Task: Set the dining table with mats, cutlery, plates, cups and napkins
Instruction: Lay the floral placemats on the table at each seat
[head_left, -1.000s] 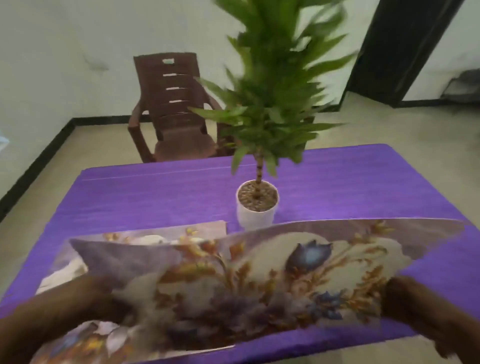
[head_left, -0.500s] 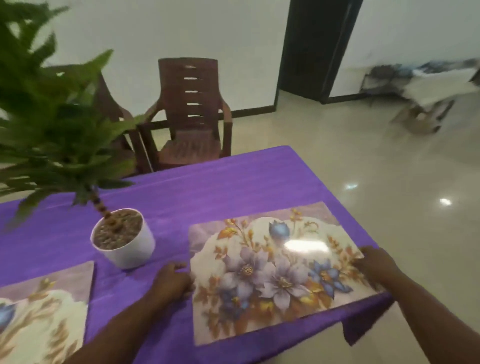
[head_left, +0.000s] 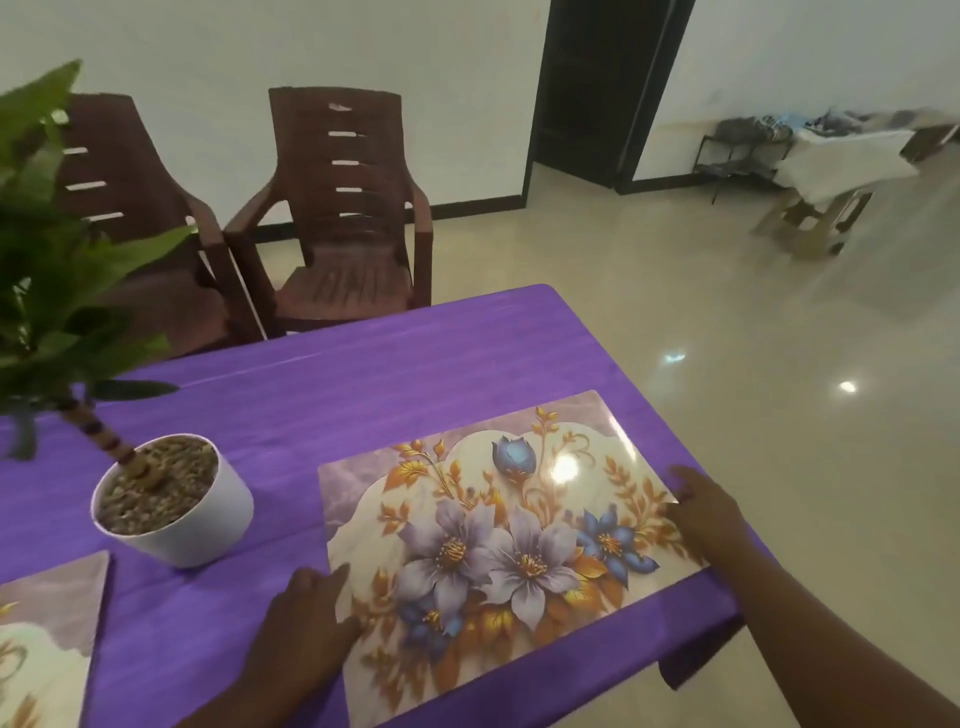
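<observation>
Floral placemat (head_left: 498, 540) lay flat at desk (head_left: 322, 395) right near corner. Left hand (head_left: 306, 618) and right hand (head_left: 706, 512) rested flat-fingered on short edges. Judged thin, light, glossy, likely slippery, flexible; best lifted by short edges.

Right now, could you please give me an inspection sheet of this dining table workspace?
Surface: table under purple tablecloth.
Job's things: glossy floral rectangular placemat flat near the right corner; second floral placemat partly in view at left. No cutlery, plates, cups or napkins seen.
Clutter: green plant in white round pot.
Grippers: left hand and right hand rest on the first mat's edges.
Cables: nothing seen.
Surroundings: two brown plastic chairs, dark doorway.
</observation>
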